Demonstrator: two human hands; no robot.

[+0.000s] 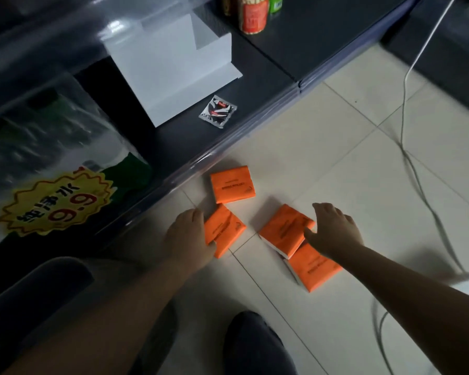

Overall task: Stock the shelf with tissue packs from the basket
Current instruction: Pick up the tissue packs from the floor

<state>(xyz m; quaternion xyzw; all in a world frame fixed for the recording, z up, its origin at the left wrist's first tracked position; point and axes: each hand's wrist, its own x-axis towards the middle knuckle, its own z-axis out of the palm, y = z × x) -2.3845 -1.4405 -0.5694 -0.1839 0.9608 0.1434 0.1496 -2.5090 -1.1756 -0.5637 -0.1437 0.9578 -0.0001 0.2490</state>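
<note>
Tiled floor [336, 147] by dark shelf [255, 85], my left hand [188, 234] pinching a diagonal tissue pack [225, 230], right hand [335, 231] slack, thumb touching stacked pack [283, 231]

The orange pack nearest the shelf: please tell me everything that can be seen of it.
This tissue pack is a flat orange rectangle in a smooth wrapper, with small dark print across its top face. It looks sealed and undented. It lies flat on the pale tiled floor, just before the dark shelf edge, slightly askew. No hand touches it. Its near corner comes close to the neighbouring pack, which the left hand grips; whether they touch cannot be told.
</note>
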